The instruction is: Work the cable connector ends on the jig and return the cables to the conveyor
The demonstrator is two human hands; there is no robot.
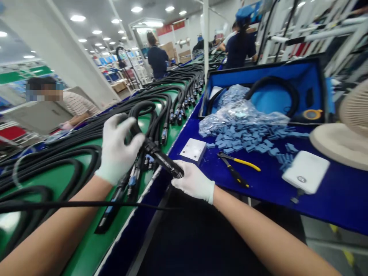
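Note:
A thick black cable (157, 154) with a connector at its end slants across in front of me, over the border between the green belt and the blue table. My left hand (119, 147), in a white glove, curls its fingers and thumb around the upper part of the cable. Near the tip, my right hand (194, 181), gloved too, grips the black connector end (178, 171) from the right side. Its fingertips are partly hidden behind the connector. More cable ends with blue pieces (132, 180) lie on the belt just below.
Rows of black cables (172, 82) cover the green conveyor belt (61, 174). On the blue table (276, 191) are a white block (193, 149), pliers (237, 166), blue clips (244, 140), a white power bank (307, 172), a fan (339, 143) and a blue bin (304, 82). Several people stand or sit farther off.

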